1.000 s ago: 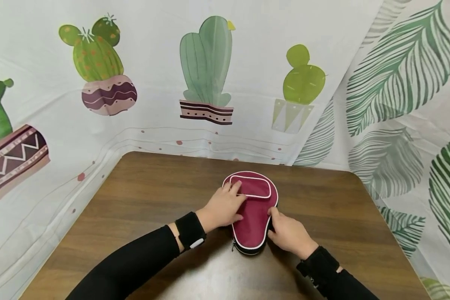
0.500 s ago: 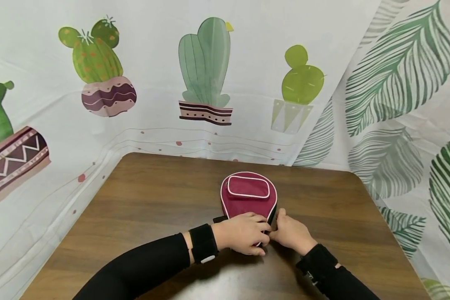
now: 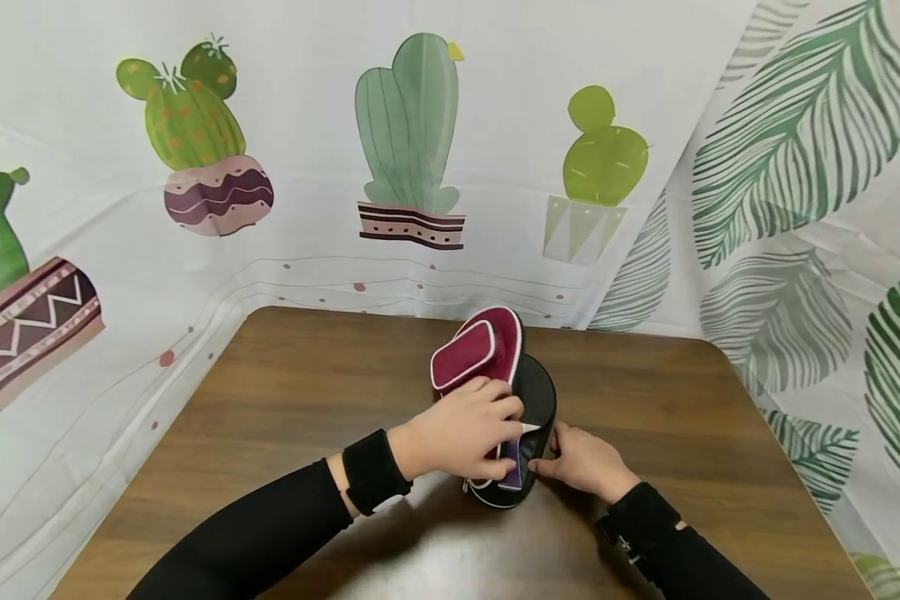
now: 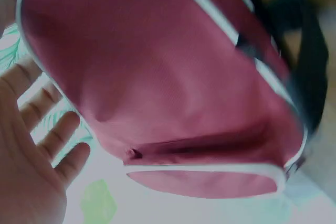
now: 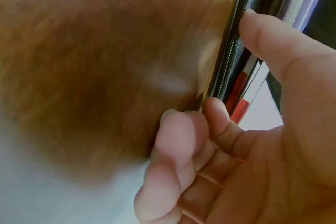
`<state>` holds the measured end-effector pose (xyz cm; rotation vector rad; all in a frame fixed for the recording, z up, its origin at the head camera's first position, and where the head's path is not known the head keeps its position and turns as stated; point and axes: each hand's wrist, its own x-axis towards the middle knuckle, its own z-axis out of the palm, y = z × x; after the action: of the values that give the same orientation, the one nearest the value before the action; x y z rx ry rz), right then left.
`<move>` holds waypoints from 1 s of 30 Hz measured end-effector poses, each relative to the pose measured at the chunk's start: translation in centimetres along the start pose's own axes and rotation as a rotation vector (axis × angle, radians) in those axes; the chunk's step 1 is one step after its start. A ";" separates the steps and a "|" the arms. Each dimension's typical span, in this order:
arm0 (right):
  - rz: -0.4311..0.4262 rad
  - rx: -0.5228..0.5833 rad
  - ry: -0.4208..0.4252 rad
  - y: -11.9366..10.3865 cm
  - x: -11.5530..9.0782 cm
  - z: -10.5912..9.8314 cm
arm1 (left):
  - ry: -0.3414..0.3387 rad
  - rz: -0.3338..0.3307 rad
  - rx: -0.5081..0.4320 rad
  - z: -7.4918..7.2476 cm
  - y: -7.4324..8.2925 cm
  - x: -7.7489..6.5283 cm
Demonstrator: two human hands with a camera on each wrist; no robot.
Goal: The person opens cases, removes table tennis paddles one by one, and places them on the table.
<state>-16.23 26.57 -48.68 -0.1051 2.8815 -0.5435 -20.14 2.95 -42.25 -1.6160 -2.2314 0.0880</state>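
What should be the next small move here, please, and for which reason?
Probably the left hand should fold the red cover farther to the left, while the right hand steadies the black base. The cover is raised and tilted, but it overhangs part of the base, and the purple item inside is only partly visible.

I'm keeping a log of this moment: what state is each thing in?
Case, open, lying on the table.
Cover, raised and tilted left.
Pocket, cannot tell whether closed.
Zipper, undone along the right side.
Purple item, in the case, partly hidden.
Left hand, touching the cover's edge.
Right hand, holding the case's right rim.
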 end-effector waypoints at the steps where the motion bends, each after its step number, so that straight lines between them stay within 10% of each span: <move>1: 0.001 0.001 0.001 0.1 0.0 0.0 | 0.012 -0.024 0.016 -0.4 -0.3 -0.2; 12: -0.002 0.006 -0.003 0.4 0.1 0.3 | -0.006 -0.355 0.076 -2.5 -4.1 -2.6; 20: -0.014 0.019 0.014 0.5 0.1 0.6 | -0.208 -0.757 0.038 -3.7 -6.6 -5.3; 30: -0.010 0.003 0.007 0.1 -0.3 0.0 | -0.438 -0.805 0.064 -2.6 -7.2 -7.8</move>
<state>-15.98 26.70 -48.66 -0.1174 2.8888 -0.5515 -23.70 -7.14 -39.98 -0.5987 -3.0006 0.3072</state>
